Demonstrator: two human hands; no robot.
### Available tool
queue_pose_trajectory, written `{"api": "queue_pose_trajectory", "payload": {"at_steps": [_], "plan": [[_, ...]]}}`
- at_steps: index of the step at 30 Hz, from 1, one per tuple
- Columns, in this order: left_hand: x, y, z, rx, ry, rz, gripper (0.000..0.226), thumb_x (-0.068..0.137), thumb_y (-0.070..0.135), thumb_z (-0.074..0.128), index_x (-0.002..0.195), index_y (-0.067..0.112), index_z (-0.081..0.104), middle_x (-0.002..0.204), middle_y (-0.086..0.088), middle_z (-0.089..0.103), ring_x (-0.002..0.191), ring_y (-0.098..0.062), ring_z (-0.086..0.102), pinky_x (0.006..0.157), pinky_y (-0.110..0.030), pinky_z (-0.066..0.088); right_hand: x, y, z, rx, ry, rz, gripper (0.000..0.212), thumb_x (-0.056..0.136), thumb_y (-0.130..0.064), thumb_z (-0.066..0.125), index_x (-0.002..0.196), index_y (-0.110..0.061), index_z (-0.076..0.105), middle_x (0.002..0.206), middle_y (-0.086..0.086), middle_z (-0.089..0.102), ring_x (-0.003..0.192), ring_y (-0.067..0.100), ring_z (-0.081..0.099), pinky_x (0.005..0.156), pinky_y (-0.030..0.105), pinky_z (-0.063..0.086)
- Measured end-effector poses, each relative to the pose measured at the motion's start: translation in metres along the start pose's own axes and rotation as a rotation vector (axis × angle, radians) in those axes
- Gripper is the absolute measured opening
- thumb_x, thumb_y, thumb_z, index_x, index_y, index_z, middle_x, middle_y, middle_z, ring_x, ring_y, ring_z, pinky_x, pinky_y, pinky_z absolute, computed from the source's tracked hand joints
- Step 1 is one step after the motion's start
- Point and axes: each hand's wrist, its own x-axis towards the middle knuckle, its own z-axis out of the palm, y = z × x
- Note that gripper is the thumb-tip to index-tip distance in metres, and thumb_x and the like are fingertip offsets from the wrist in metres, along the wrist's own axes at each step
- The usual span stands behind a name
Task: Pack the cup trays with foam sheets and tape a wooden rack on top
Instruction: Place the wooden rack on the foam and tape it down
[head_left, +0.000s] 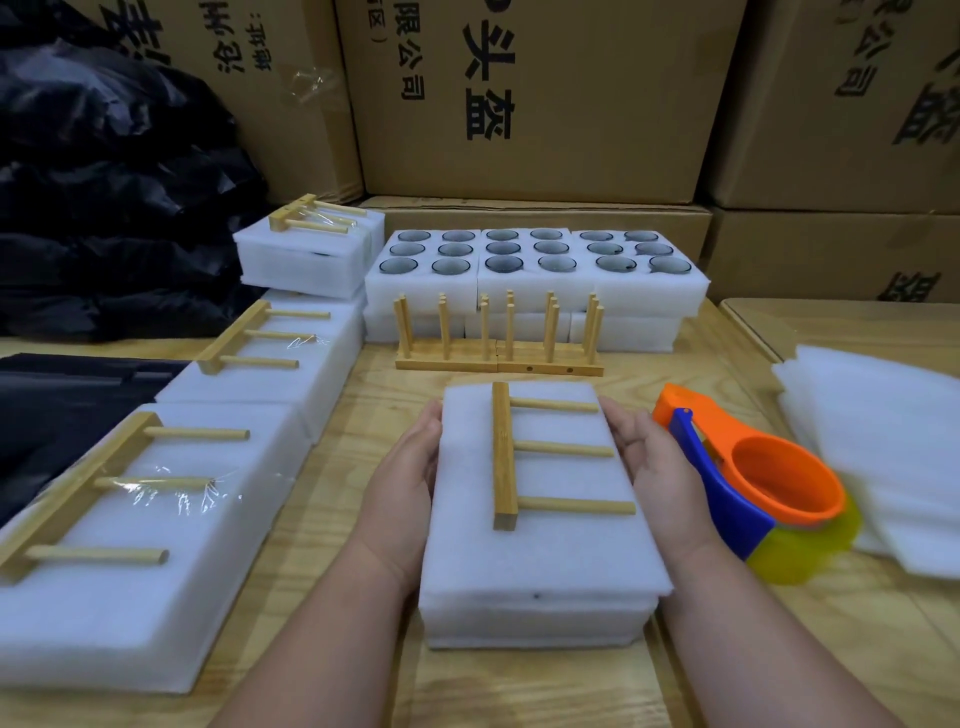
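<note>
Wooden rack (506, 457) lies between both hands' fingers (621, 426).

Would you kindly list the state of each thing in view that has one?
Left hand: open, against the foam pack's side.
Right hand: open, against the other side.
Foam pack: covered.
Wooden rack: flat on top, untaped.
Tape dispenser: lying unused.
Cup trays: uncovered.
</note>
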Motion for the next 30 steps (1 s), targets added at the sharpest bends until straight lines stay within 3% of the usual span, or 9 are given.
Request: {"api": "queue_pose_trajectory", "payload": {"at_steps": [3,5,7,8,12,16,18,25,30], "plan": [[-0.009,-0.002,-0.003,-0.019,-0.002,-0.025,0.038,0.104,0.019,0.046,0.11,0.035,0.08,0.119,0.008,0.075,0.107,-0.007,0.072,0.073,-0.022,0.059,-0.015,0.004,-0.003,-0.056,-0.008,-0.004,0.045,0.104,-0.047,0.039,0.115,-0.029,0.078,0.123,0.005,0.074,0.113,0.023,0.071,0.081,0.036,0.059],[-0.013,-0.002,-0.002,-0.036,0.012,-0.04,0.039,0.1,0.014,0.047,0.109,0.034,0.08,0.123,0.004,0.074,0.109,-0.015,0.073,0.073,-0.028,0.061,-0.024,0.002,0.0,-0.095,-0.03,-0.029,0.051,0.08,-0.062,0.067,0.117,-0.029,0.077,0.124,0.006,0.073,0.117,0.025,0.069,0.091,0.043,0.055],[-0.016,-0.003,-0.002,-0.028,0.002,-0.049,0.039,0.097,0.006,0.048,0.114,0.028,0.075,0.12,0.0,0.075,0.104,-0.02,0.074,0.07,-0.031,0.061,-0.03,0.003,-0.001,-0.112,-0.053,-0.042,0.072,0.052,-0.067,0.082,0.112,-0.028,0.079,0.119,0.006,0.075,0.111,0.021,0.072,0.083,0.038,0.059],[-0.017,-0.004,-0.001,-0.018,0.006,-0.054,0.041,0.098,0.002,0.046,0.119,0.026,0.072,0.119,0.0,0.076,0.103,-0.02,0.075,0.069,-0.031,0.061,-0.033,0.003,0.0,-0.104,-0.053,-0.049,0.073,0.048,-0.066,0.083,0.11,-0.028,0.08,0.116,0.006,0.076,0.106,0.019,0.073,0.076,0.033,0.06],[-0.022,-0.002,0.0,-0.004,-0.028,-0.03,0.05,0.097,-0.004,0.041,0.128,0.024,0.068,0.119,-0.002,0.076,0.102,-0.022,0.075,0.07,-0.031,0.061,-0.039,0.003,0.004,-0.059,-0.023,-0.056,0.056,0.065,-0.057,0.075,0.11,-0.024,0.08,0.115,0.007,0.077,0.104,0.02,0.074,0.071,0.03,0.061],[-0.026,0.0,0.001,-0.013,-0.054,0.002,0.062,0.096,-0.007,0.036,0.101,0.033,0.083,0.11,0.002,0.079,0.096,-0.016,0.076,0.068,-0.027,0.061,-0.046,0.002,0.007,0.013,-0.059,-0.047,0.037,0.07,-0.046,0.068,0.096,-0.024,0.084,0.101,0.003,0.08,0.09,0.017,0.077,0.062,0.028,0.061],[-0.027,0.0,0.002,-0.01,-0.07,0.016,0.061,0.094,-0.007,0.037,0.103,0.033,0.083,0.112,0.0,0.078,0.098,-0.017,0.076,0.07,-0.028,0.061,-0.049,0.0,0.008,0.024,-0.079,-0.056,0.033,0.069,-0.045,0.067,0.089,-0.026,0.085,0.094,0.0,0.08,0.083,0.015,0.078,0.058,0.027,0.06],[-0.028,0.0,0.001,0.001,-0.079,0.041,0.053,0.088,-0.001,0.045,0.108,0.033,0.081,0.117,-0.003,0.076,0.102,-0.021,0.075,0.073,-0.031,0.061,-0.052,-0.002,0.011,0.02,-0.062,-0.034,0.038,0.068,-0.045,0.066,0.094,-0.024,0.085,0.101,0.005,0.08,0.087,0.018,0.078,0.059,0.028,0.061],[-0.029,0.0,0.002,-0.016,-0.052,0.018,0.056,0.096,-0.007,0.037,0.11,0.026,0.08,0.116,-0.003,0.077,0.1,-0.02,0.076,0.07,-0.03,0.061,-0.055,-0.002,0.013,-0.052,-0.049,-0.069,0.043,0.066,-0.053,0.07,0.1,-0.029,0.083,0.104,0.002,0.08,0.092,0.016,0.077,0.063,0.027,0.061]]}}
